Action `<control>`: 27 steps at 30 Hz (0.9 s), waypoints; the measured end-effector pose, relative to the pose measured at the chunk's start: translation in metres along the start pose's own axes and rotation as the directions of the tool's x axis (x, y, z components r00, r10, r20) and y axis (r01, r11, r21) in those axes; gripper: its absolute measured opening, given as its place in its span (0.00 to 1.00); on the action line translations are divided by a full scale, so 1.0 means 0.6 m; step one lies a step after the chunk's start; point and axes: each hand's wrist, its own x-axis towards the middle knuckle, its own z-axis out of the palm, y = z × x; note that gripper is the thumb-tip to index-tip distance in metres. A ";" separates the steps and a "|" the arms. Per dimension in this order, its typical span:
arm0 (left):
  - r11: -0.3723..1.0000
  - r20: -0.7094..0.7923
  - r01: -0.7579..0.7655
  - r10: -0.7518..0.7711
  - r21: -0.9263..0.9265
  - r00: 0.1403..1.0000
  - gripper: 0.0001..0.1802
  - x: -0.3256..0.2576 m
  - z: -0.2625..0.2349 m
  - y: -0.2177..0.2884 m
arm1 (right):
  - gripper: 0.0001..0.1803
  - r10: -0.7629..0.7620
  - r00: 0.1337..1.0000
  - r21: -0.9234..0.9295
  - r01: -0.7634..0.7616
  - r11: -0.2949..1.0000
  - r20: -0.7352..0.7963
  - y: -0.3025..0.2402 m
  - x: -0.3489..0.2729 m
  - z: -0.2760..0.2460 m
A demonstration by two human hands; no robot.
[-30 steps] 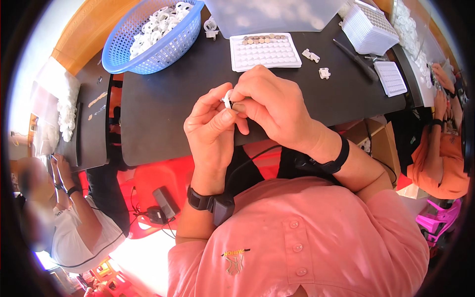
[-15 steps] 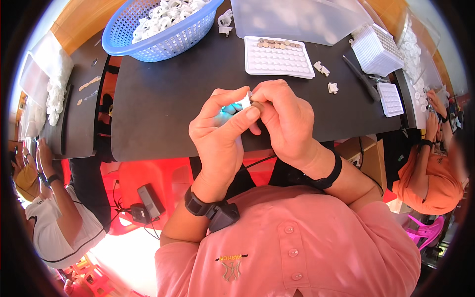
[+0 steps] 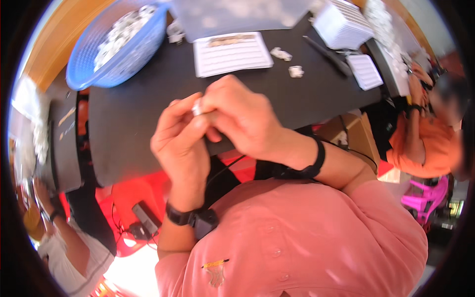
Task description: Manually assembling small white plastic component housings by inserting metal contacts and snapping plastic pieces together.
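Both my hands meet over the near part of the dark table. My left hand (image 3: 180, 136) pinches a small white plastic part (image 3: 197, 107) between thumb and fingers. Against the same part press the bent, closed fingertips of my right hand (image 3: 242, 116); anything else between them is hidden. Most of the part is covered by the fingers, and motion blurs it. Just beyond my hands lies a white tray (image 3: 232, 62) with rows of shallow pockets. Several brownish round pieces (image 3: 230, 40) sit along its far side.
A blue plastic basket (image 3: 131, 74) of white parts stands far left. Two loose white parts (image 3: 281, 53) lie right of the tray, near a dark bar-shaped tool (image 3: 329, 57) and stacked white trays (image 3: 342, 25). A translucent bin (image 3: 237, 15) stands behind. People sit at both sides.
The view has swung, so the table and basket appear shifted left and tilted. My right fingers now close farther over the white part. The bluish glow and the brown disc are no longer visible at my fingers.
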 end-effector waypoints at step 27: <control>0.994 0.012 0.111 -0.111 0.003 0.994 0.16 0.002 0.008 0.013 | 0.11 0.340 0.853 -0.629 -0.018 0.778 0.396 0.128 0.064 -0.280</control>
